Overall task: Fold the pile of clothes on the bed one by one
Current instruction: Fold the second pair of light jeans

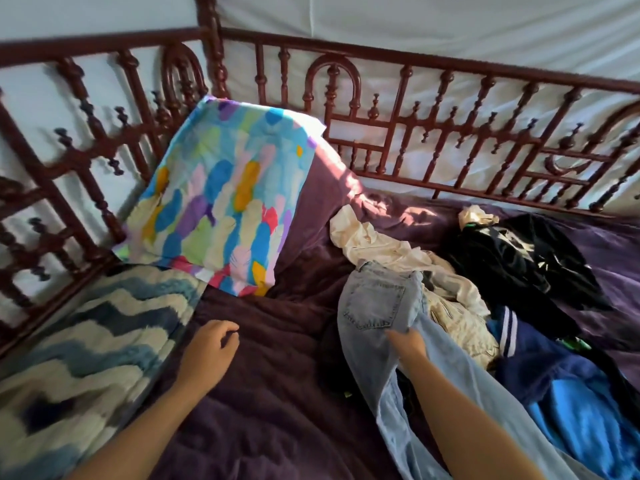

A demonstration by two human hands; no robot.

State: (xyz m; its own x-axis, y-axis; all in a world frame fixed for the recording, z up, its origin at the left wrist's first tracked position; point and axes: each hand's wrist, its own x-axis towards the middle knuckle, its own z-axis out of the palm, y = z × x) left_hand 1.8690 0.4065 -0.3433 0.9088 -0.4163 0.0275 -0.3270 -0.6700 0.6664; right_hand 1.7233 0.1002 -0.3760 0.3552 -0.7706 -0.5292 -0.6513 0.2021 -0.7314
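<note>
Blanket, zigzag blue and cream, lies far left, with a bright patterned pillow propped up behind it. My left hand hovers over the purple bedspread, fingers loosely curled and holding nothing. My right hand grips the pale jeans, its fingers apparently buried in the denim. The jeans lie at the left edge of the clothes pile, heaped on the right.

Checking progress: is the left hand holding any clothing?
No, the left hand hangs loosely curled over the purple bedspread, holding nothing.
</note>
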